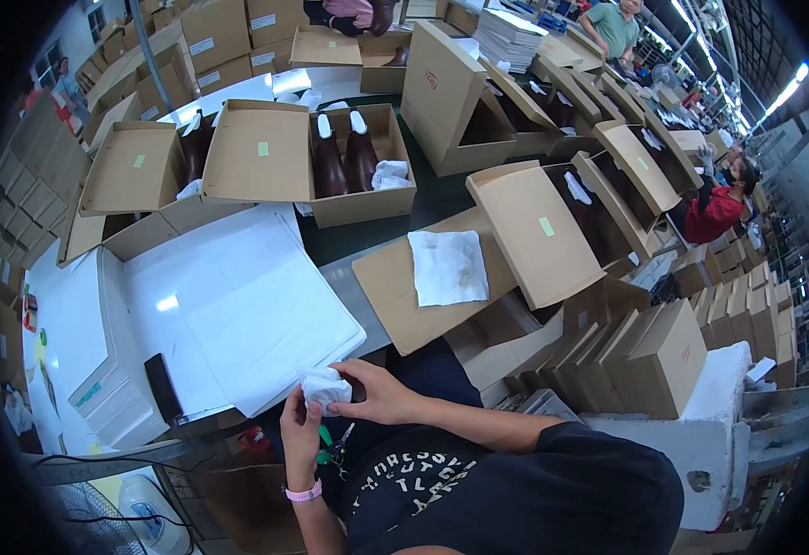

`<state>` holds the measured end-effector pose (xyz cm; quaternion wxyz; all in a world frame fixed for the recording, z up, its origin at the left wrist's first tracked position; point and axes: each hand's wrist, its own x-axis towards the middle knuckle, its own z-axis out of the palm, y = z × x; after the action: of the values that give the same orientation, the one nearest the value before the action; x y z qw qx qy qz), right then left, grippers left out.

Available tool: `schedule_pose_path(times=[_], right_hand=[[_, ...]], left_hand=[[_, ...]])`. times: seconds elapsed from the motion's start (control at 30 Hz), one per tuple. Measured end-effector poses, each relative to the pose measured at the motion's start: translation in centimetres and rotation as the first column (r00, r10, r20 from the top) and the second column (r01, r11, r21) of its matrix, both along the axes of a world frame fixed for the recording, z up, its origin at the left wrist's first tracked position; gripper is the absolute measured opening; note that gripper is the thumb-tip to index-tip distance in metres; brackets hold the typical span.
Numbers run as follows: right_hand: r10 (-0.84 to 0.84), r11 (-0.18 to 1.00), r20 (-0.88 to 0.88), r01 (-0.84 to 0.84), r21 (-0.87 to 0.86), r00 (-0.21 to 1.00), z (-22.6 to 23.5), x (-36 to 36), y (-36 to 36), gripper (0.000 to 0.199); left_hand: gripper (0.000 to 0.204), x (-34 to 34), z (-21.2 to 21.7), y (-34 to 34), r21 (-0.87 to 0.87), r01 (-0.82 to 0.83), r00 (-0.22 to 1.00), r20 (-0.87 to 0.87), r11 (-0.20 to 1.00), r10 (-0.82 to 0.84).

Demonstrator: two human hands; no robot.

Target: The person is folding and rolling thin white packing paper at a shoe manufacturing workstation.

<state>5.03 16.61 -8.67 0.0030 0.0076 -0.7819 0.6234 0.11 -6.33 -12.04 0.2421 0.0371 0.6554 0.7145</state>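
A crumpled wad of white tissue paper (325, 388) is pinched between my two hands, low in the middle of the view. My left hand (301, 421), with a pink band at the wrist, grips it from the left and below. From the right, my right hand (372, 392) presses its fingers on the same wad. Just beyond my hands lies a stack of white paper sheets (247, 310). To the right, a white cloth or square of paper (449, 268) with faint brown smudges rests on a cardboard flap (391, 319).
Ahead stands an open box (365, 215) with dark brown boots (332, 174) and wadded tissue. More open shoe boxes (548, 250) line the dark conveyor. A black phone (162, 388) lies beside the sheets. Stacked cartons (663, 361) stand at right. Other people (714, 208) work farther off.
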Motion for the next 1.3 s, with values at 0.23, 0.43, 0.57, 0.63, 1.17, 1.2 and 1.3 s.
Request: schedule_pose_path(times=[0.23, 0.43, 0.57, 0.63, 1.17, 1.2, 1.3], right_hand=[[-0.018, 1.0, -0.007, 0.018, -0.012, 1.0, -0.1, 0.3, 0.8, 0.073], [-0.027, 0.999, -0.001, 0.027, -0.029, 1.0, -0.2, 0.6, 1.2, 0.072], [-0.031, 0.999, -0.024, 0.03, -0.022, 0.999, -0.4, 0.5, 1.0, 0.072], [-0.023, 0.999, -0.01, 0.022, -0.032, 1.0, -0.4, 0.5, 1.1, 0.073], [-0.027, 0.999, -0.021, 0.028, 0.044, 0.999, -1.2, 0.3, 0.6, 0.074], [-0.023, 0.999, -0.018, 0.023, 0.031, 1.0, -1.2, 0.2, 0.7, 0.074], [-0.014, 1.0, -0.014, 0.014, 0.023, 1.0, -1.3, 0.1, 0.7, 0.074]], left_hand=[[0.067, -0.2, 0.3, 0.9, -0.018, 0.039, 0.999, 0.02, 0.999, -0.038], [0.067, 0.0, 0.6, 1.5, -0.042, 0.028, 1.0, 0.011, 0.999, -0.027], [0.066, 0.1, 0.3, 1.4, -0.03, 0.016, 1.0, 0.018, 0.999, -0.015], [0.066, 0.1, 0.3, 1.4, -0.023, 0.011, 1.0, 0.024, 1.0, -0.01], [0.062, 0.2, 0.2, 1.0, -0.013, -0.007, 0.999, 0.046, 1.0, 0.008], [0.062, 0.1, 0.3, 1.2, -0.027, -0.009, 0.999, 0.049, 1.0, 0.01], [0.062, 0.1, 0.4, 1.1, -0.047, -0.011, 0.999, 0.049, 0.999, 0.014]])
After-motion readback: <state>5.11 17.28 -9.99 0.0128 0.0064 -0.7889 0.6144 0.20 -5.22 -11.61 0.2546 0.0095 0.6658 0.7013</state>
